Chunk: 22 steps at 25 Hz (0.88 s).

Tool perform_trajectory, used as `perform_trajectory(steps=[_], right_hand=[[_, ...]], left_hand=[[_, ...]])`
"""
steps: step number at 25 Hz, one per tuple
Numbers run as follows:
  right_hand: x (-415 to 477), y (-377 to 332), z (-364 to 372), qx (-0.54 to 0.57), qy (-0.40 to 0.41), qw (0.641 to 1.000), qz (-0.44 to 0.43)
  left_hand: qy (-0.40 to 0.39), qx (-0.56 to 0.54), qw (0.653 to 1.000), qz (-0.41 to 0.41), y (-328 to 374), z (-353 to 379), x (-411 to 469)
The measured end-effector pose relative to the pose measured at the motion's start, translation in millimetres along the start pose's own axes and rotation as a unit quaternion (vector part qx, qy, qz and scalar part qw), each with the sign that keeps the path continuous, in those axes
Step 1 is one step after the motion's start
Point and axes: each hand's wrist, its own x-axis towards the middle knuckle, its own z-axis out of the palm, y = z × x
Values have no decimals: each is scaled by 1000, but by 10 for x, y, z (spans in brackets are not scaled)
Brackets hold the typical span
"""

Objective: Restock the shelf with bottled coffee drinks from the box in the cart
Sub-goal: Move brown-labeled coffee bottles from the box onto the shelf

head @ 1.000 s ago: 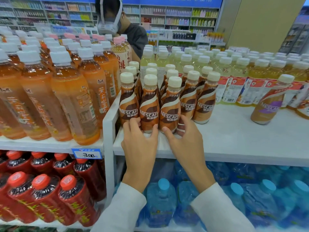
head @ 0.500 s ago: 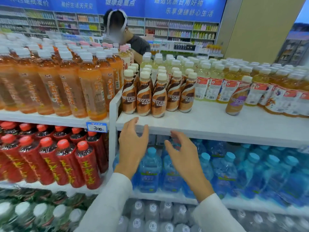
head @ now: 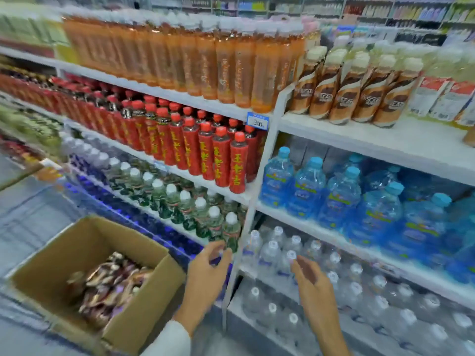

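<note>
Brown-and-cream bottled coffee drinks [head: 344,96] stand in a tight group on the white top shelf [head: 380,142] at upper right. An open cardboard box [head: 84,255] sits at lower left with more coffee bottles [head: 110,286] lying inside, blurred. My left hand [head: 208,271] hangs just right of the box, fingers loosely curled, holding nothing. My right hand [head: 311,278] is in front of the bottom shelf, fingers relaxed, also empty. Both hands are well below the coffee shelf.
Orange tea bottles [head: 205,60] fill the top shelf to the left. Red bottles [head: 203,152] stand below them, green-labelled water [head: 185,206] under those. Blue water jugs [head: 341,194] and clear water bottles [head: 334,286] fill the lower right shelves. A white upright post [head: 259,176] divides the bays.
My hands have left the coffee bottles on the shelf and dropped low. The view has swung down and left, bringing the box into sight.
</note>
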Motion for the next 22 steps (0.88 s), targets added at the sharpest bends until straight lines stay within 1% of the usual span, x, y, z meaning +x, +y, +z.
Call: perform_trajectory(steps=[3, 5, 8, 14, 17, 22], right_hand=[[-215, 140, 432, -7, -62, 998, 20], [-324, 186, 721, -24, -104, 994, 39], [-400, 221, 1196, -36, -168, 984, 56], [-436, 166, 2288, -64, -253, 963, 73], [-391, 159, 2845, -86, -275, 954, 83], [-326, 160, 3724, -136, -267, 946, 121]], left_hand=[[77, -1, 996, -44, -441, -568, -270], [112, 18, 991, -65, -610, -912, -437], [176, 10, 978, -109, -868, -1366, -598], [241, -34, 954, -177, -1382, -2149, -594], [245, -21, 948, -200, -1693, -2560, -364], [198, -13, 945, -260, -2242, -3101, 281]])
